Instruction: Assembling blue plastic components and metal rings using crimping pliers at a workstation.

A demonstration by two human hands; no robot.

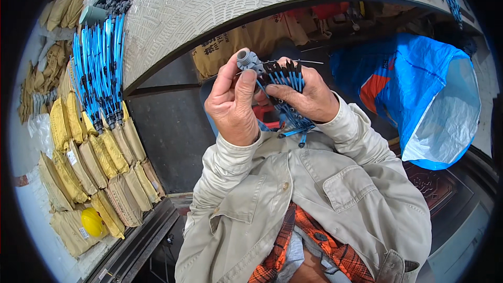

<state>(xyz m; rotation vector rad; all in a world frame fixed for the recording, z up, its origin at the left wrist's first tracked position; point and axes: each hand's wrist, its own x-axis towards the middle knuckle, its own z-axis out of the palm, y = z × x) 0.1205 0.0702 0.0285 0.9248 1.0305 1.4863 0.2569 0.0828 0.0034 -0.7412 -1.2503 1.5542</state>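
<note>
I wore a pale khaki work jacket (314,178) with long sleeves, their cuffs loose at my wrists. It had a buttoned front, a flapped chest pocket right of the buttons, and creased cloth. Below the jacket's open hem showed an orange-and-black checked shirt (293,241). My hands were bare.

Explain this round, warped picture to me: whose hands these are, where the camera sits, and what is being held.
The camera is worn on a person's head and looks down, so its wide lens bends straight edges. The two bare hands belong to that person. The left hand pinches a small grey plastic fitting. The right hand has its grip on a bundle of thin blue pieces with black tips. Beyond the hands is a textured workbench. More blue pieces lie at the left, above rows of yellow and brown packets. A blue plastic bag sits at the right.
</note>
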